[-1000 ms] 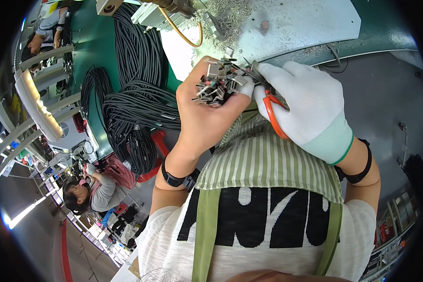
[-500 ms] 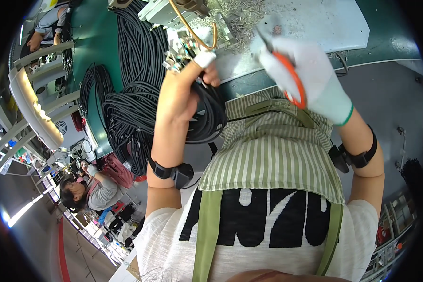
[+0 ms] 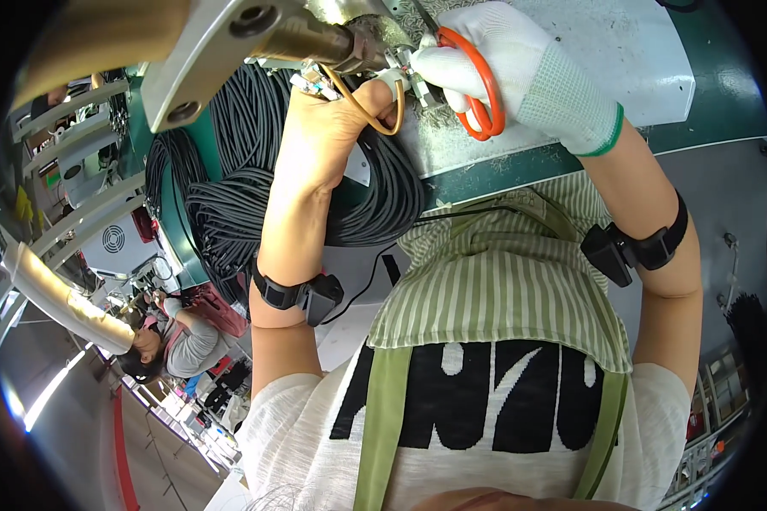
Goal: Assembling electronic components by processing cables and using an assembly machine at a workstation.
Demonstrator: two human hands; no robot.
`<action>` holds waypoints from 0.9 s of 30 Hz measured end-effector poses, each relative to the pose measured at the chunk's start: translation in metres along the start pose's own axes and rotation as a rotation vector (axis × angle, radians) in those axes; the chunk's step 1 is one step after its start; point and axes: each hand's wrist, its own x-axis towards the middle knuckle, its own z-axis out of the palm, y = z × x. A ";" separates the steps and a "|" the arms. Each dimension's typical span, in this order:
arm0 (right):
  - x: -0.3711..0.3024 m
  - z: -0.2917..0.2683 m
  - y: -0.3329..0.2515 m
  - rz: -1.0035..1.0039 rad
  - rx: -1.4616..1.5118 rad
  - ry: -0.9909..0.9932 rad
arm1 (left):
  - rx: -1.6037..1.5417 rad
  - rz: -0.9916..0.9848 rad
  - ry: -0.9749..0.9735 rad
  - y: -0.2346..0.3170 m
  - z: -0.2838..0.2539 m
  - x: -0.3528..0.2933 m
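Observation:
My left hand, bare with a white cover on the thumb, is closed round the ends of black cables fitted with small metal connectors. The coiled lengths of these black cables hang below it over the bench edge. My right hand, in a white glove with a green cuff, grips orange-handled scissors, their blades pointing up and away. Its thumb and fingertips meet at a small metal part beside the machine's tip, close to my left thumb. Whether they pinch a connector there is hard to make out.
A metal machine head with a curved brass-coloured tube reaches over my left hand. Metal scraps litter the white board on the green bench. More black cables are heaped at left. Beyond them a person sits near a lit lamp.
My right hand has moved left and away from me with the scissors, up to the machine's tip beside my left hand. My view has shifted, and the machine head now fills the upper left.

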 end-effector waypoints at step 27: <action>0.001 -0.007 -0.001 -0.087 0.005 -0.027 | 0.099 0.121 0.100 -0.004 0.009 -0.003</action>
